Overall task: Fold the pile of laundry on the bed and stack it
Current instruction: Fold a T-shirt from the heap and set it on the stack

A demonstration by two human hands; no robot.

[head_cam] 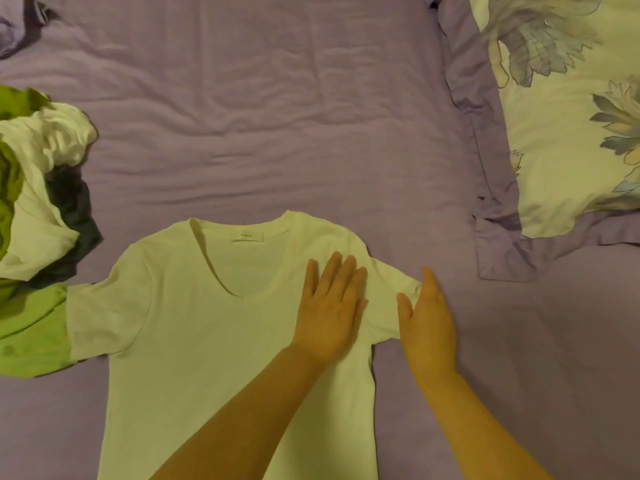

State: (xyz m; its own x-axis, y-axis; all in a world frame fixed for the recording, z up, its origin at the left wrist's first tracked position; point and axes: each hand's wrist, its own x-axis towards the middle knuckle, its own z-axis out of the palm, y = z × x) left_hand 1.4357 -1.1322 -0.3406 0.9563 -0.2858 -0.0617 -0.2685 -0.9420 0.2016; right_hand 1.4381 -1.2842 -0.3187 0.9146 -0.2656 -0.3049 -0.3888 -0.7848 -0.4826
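Hands point(330, 306) on shirt point(194, 306) (lilac bed point(277, 116))

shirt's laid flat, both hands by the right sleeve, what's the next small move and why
Probably fold the right sleeve inward over the chest. The white V-neck cotton T-shirt lies spread face up on the purple bedsheet, the left hand presses flat beside the shoulder seam, and the right hand sits at the sleeve's edge.
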